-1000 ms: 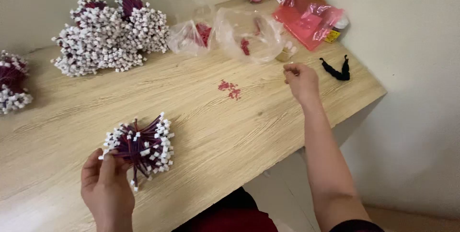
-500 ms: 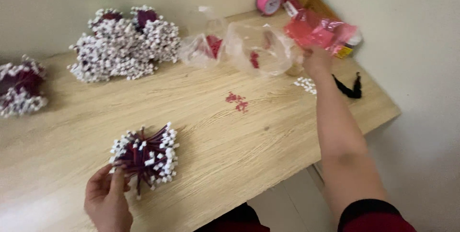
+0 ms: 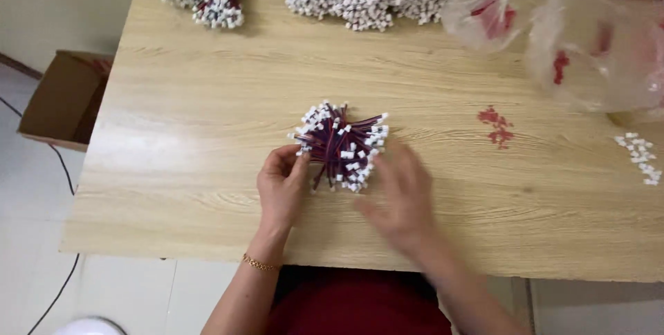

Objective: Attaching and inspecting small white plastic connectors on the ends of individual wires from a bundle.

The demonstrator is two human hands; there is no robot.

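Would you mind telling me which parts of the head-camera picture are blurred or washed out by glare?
In the head view, the right hand is smeared by motion blur, while the left hand and the bundle of wires with white connectors are fairly sharp; a pale sheen of glare lies on the wooden table at its left side; the clear plastic bags look hazy.

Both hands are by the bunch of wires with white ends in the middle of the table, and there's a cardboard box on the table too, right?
Not quite. The cardboard box sits on the floor beside the table, as the head view shows. The rest holds: the left hand and right hand are both at the bunch of wires.
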